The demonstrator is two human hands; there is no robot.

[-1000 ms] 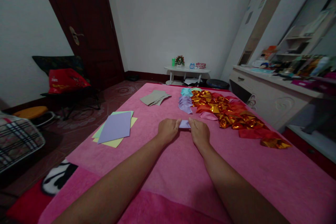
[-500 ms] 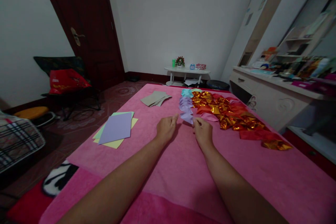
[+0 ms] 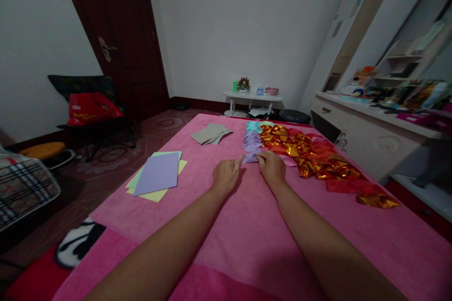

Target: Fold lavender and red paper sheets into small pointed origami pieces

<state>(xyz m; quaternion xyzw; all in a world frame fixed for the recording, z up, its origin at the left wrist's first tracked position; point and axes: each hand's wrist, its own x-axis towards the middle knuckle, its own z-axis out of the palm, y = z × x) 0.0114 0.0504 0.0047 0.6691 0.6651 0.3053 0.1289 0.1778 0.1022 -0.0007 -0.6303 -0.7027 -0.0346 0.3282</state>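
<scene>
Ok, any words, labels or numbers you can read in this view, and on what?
Nothing is legible.
Red bag on the chair: yellow print, too blurred.
Red box on the side table: too small.
Stickers on the tall cabinet: too small.
Bottles on the dresser: labels blurred.
Folded lilac paper: no print seen.

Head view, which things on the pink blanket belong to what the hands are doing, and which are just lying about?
In use: folded lilac piece, touched by left hand and right hand; row of folded lilac pieces just beyond it.
Lying about: flat coloured sheets; grey cards; gold and red foil pieces; red bag on the chair.
</scene>
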